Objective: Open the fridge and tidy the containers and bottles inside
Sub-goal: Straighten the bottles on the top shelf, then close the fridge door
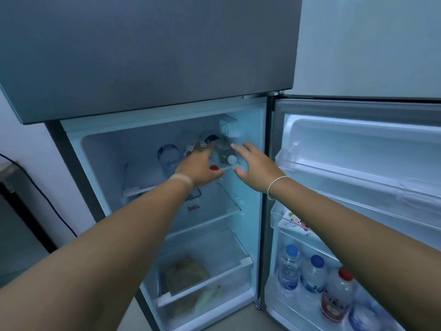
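Observation:
The fridge's lower door [358,177] stands open to the right. Both my hands reach onto the top shelf [140,189]. My left hand [199,167] has its fingers spread over a red-capped bottle [214,167] and a patterned carton [191,149]; whether it touches them I cannot tell. My right hand [256,167] hovers open just right of a clear bottle with a white cap [231,159]. A clear blue-rimmed container [168,157] lies at the left of that shelf. A lidded container [194,199] sits on the shelf below, partly hidden by my left arm.
The door's bottom rack holds two blue-capped water bottles [290,268] and a red-capped bottle [337,295]. A patterned carton [297,223] sits in the middle door rack. The crisper drawer [245,261] holds bagged food. The closed freezer door [148,56] overhangs above. A black cable [47,201] runs down the left wall.

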